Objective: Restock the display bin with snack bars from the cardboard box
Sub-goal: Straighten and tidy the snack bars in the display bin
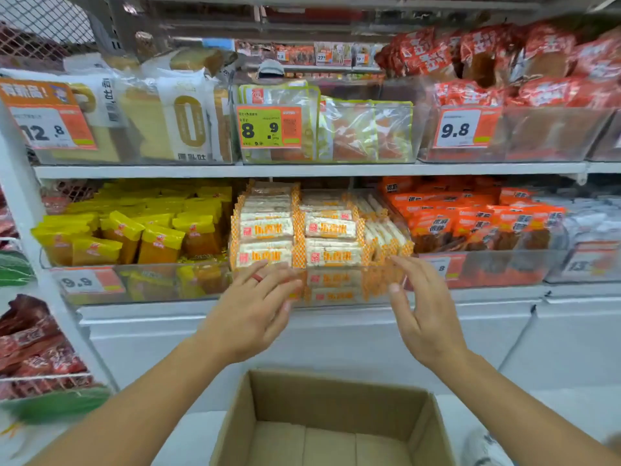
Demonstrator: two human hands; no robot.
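White snack bars (331, 227) with orange checkered ends are stacked in rows in a clear display bin (339, 290) on the lower shelf. My left hand (250, 309) is raised in front of the bin's left part, fingers straight and spread, a red ring on one finger, holding nothing. My right hand (421, 311) is up at the bin's right front corner, fingers loosely extended, nothing in it. Below my hands stands the open cardboard box (336, 395); its visible inside shows only bare cardboard.
Yellow packets (141, 230) fill the bin to the left, orange packets (477, 220) the bin to the right. The upper shelf (302, 169) holds bread, clear pouches and red packs behind price tags. A wire rack with red packs (37, 348) stands at far left.
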